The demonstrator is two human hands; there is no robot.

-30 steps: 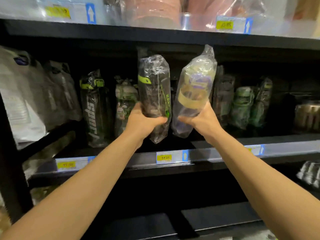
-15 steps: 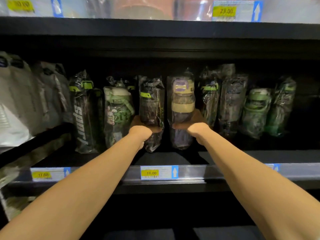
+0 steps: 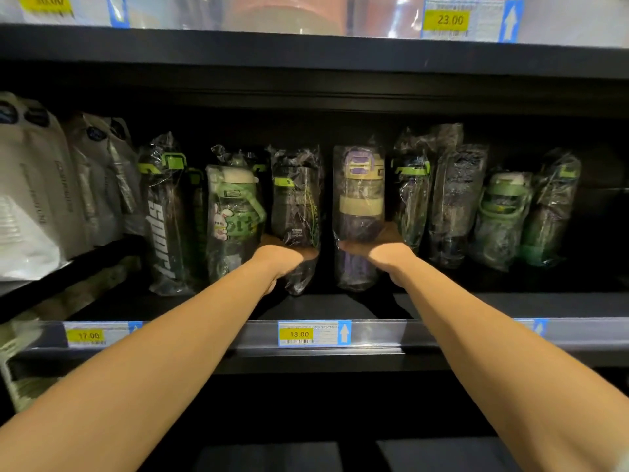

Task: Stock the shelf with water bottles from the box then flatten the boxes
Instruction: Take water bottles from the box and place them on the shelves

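The left hand [image 3: 284, 258] is closed around the lower body of a dark bottle with a lime-green band [image 3: 296, 212], fingers wrapped behind it and thumb side toward the camera. The bottle stands upright in its crinkled clear wrap, whose bottom tail hangs below the hand, at or just above the shelf board [image 3: 204, 306]. The right hand [image 3: 384, 248] grips a purple-and-cream bottle [image 3: 359, 212] the same way, at its lower half; it is upright too, its wrapped base at the board.

A narrow dark gap separates the two held bottles. Just left of the left hand's bottle stands a green bottle with a rabbit sticker [image 3: 235, 216], close to touching it, and further left a black bottle printed "sport" [image 3: 165, 219]. Just right of the right hand's bottle is another black bottle with a green lid [image 3: 412, 192], its wrap against the hand's far side; beyond it a dark wrapped bottle [image 3: 456, 202] and two green ones crowd together.

In front of both hands the board is bare out to its front lip, where a clear price rail [image 3: 374, 333] carries an 18.00 tag [image 3: 313, 333] between the forearms. Above the bottle tops a dark band of open height runs under the upper shelf [image 3: 306, 49]. Far left, white pouches [image 3: 30, 199] sit on a separate, higher ledge.
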